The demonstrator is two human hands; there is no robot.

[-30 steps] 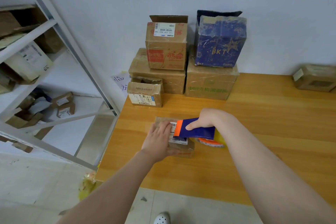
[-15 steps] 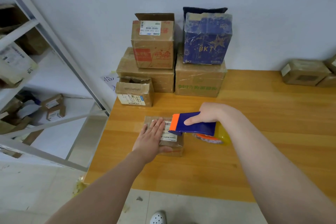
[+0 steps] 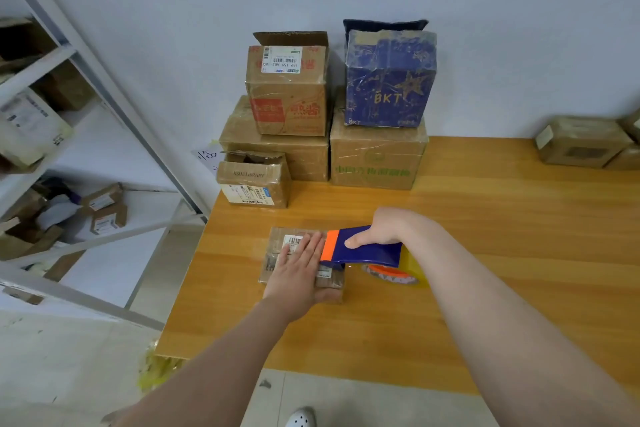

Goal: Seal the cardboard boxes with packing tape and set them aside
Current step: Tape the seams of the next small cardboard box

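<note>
A small flat cardboard box (image 3: 282, 243) with a barcode label lies near the left end of the wooden table (image 3: 502, 253). My left hand (image 3: 296, 269) presses flat on its top with straight fingers. My right hand (image 3: 379, 230) grips a blue and orange tape dispenser (image 3: 360, 250) whose front end sits over the box's right part. The yellowish tape roll (image 3: 398, 272) on an orange core hangs at the dispenser's rear, just right of the box.
Stacked cardboard boxes (image 3: 287, 90) and a blue BKT box (image 3: 389, 80) stand against the wall at the table's back left. A small open box (image 3: 254, 180) sits before them. More boxes (image 3: 581, 146) lie at the far right. A metal shelf (image 3: 45, 149) stands left.
The camera view has shifted slightly. My left hand stays pressed on the small box. My right hand keeps the dispenser over the box's right side, with little movement.
</note>
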